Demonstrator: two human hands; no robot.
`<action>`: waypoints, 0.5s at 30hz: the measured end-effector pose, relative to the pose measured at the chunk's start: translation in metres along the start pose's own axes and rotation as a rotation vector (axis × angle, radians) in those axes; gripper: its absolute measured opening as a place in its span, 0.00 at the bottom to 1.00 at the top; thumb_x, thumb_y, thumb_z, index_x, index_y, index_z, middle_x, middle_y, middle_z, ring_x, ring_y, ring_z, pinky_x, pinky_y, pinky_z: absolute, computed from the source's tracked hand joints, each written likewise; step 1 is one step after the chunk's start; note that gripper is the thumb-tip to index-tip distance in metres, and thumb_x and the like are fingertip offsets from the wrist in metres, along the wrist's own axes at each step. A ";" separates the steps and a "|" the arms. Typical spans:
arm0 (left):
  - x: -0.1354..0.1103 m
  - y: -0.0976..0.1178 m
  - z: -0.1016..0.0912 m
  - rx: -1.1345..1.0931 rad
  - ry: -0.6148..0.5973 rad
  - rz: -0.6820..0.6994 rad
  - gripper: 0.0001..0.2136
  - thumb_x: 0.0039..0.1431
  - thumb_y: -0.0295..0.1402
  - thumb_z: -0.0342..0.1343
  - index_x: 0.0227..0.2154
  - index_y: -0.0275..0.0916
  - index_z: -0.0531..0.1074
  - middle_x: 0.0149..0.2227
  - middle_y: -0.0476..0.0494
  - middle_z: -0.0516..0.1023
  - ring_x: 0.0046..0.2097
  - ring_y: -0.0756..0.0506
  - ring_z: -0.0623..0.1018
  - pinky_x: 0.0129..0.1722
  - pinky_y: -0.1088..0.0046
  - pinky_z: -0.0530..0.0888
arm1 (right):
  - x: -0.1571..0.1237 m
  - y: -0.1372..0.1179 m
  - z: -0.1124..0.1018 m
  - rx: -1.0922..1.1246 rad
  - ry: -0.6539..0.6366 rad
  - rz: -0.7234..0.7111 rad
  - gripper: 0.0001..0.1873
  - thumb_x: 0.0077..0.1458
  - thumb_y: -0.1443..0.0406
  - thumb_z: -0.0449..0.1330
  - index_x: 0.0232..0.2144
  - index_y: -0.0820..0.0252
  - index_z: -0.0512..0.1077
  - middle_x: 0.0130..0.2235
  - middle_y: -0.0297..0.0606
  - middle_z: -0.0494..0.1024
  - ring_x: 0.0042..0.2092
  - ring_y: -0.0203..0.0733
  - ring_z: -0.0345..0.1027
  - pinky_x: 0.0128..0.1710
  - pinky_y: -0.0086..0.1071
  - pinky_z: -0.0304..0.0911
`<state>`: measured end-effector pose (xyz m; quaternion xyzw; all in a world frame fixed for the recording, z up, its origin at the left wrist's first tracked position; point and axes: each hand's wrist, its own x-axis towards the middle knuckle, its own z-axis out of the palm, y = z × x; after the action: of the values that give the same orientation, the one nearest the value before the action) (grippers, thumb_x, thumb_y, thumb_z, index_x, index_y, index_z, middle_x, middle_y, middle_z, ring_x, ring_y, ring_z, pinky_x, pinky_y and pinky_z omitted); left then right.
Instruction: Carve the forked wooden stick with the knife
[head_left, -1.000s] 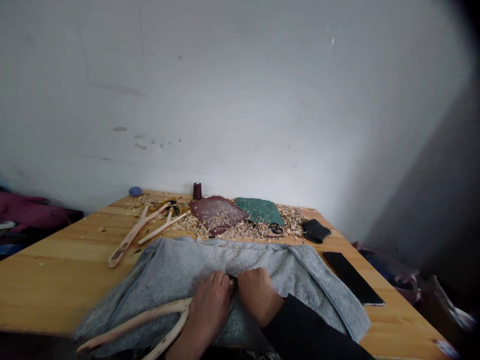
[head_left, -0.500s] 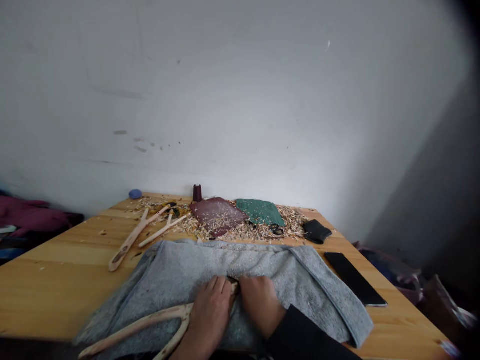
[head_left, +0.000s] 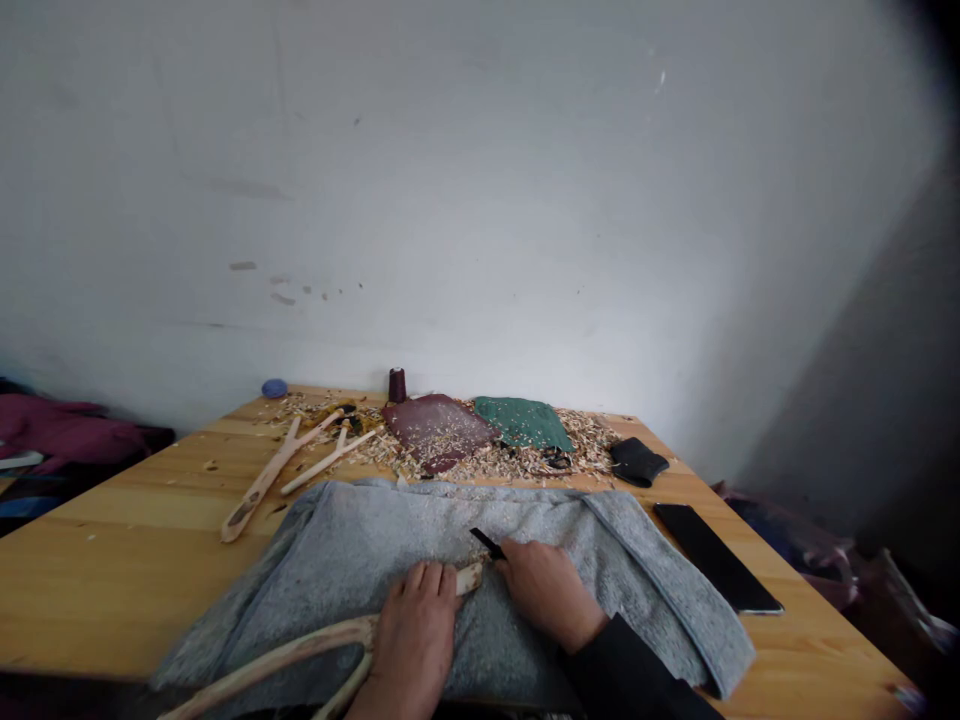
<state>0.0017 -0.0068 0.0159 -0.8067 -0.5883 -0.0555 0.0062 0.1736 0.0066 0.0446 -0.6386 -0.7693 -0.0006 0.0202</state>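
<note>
Head view: the right hand [head_left: 547, 590] has drawn away from the left hand [head_left: 415, 625], exposing a small black tool [head_left: 487, 543] (possibly a knife; its shape is not fully resolved) that projects from the right hand's thumb side. The right hand's fingers are clenched around the tool, although part of the grip is hidden. The left hand's fingers [head_left: 431, 585] are curled over the stem of a peeled forked branch [head_left: 285, 645], pressing it down.

The branch lies across a grey knit cloth [head_left: 337, 540], its stem tip bare between the hands and just short of the tool. Its two arms run toward the lower-left edge of the view. The cloth covers the near part of a pine table [head_left: 112, 560]; a dark sleeve [head_left: 630, 670] covers the right forearm.

Item count beyond the cloth:
- Two peeled wooden pieces [head_left: 262, 478], [head_left: 326, 462]
- One heap of wood shavings [head_left: 457, 468]
- One maroon sheet [head_left: 435, 430]
- One green sheet [head_left: 521, 422]
- One dark thread spool [head_left: 397, 385]
- One blue ball [head_left: 274, 388]
- One black pouch [head_left: 637, 462]
- One flat black slab [head_left: 716, 557]
</note>
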 end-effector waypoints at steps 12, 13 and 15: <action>0.017 -0.010 -0.009 0.151 0.130 0.163 0.17 0.60 0.22 0.51 0.50 0.42 0.72 0.42 0.43 0.78 0.45 0.40 0.74 0.42 0.61 0.69 | -0.003 0.000 0.001 0.039 0.042 0.041 0.12 0.63 0.63 0.51 0.38 0.58 0.73 0.33 0.43 0.81 0.37 0.51 0.77 0.34 0.37 0.68; 0.017 -0.011 -0.003 0.144 0.136 0.160 0.17 0.61 0.24 0.51 0.52 0.42 0.71 0.42 0.43 0.78 0.45 0.40 0.75 0.42 0.61 0.69 | -0.004 0.000 0.001 0.037 0.038 0.043 0.12 0.63 0.63 0.50 0.39 0.59 0.73 0.34 0.44 0.81 0.37 0.52 0.77 0.34 0.37 0.68; 0.017 -0.010 0.008 0.132 0.164 0.132 0.16 0.62 0.29 0.52 0.52 0.41 0.71 0.42 0.42 0.78 0.45 0.39 0.75 0.42 0.60 0.69 | -0.004 -0.001 0.000 0.029 0.029 0.043 0.12 0.63 0.64 0.50 0.40 0.59 0.73 0.34 0.45 0.81 0.38 0.52 0.77 0.35 0.38 0.68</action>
<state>-0.0021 0.0128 0.0090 -0.8342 -0.5340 -0.0819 0.1108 0.1731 0.0021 0.0444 -0.6544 -0.7550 0.0019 0.0406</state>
